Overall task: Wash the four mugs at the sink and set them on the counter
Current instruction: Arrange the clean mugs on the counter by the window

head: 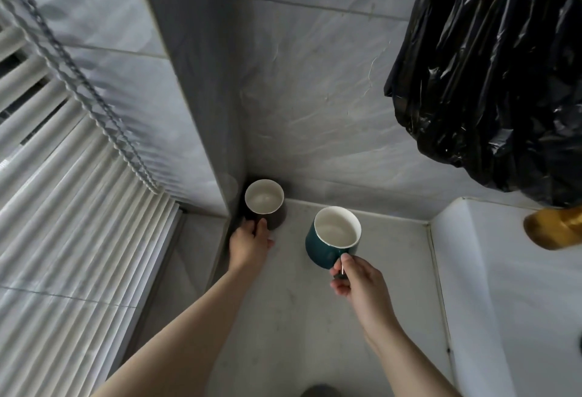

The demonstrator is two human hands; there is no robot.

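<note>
A dark brown mug (pixel 264 204) with a white inside stands upright in the back left corner of the grey counter (pixel 289 318), against the wall. My left hand (pixel 248 243) grips its lower side, fingers wrapped around the base. A teal mug (pixel 333 237), also white inside, is held by its handle in my right hand (pixel 359 283), upright, right of the brown mug; whether it touches the counter I cannot tell. The two mugs are apart. No other mugs are in sight.
The white sink (pixel 504 286) lies to the right of the counter, with a brass tap (pixel 554 228) above its back edge. A black plastic bag (pixel 491 75) hangs at the upper right. White window blinds (pixel 72 207) fill the left. Grey tiled walls meet behind the mugs.
</note>
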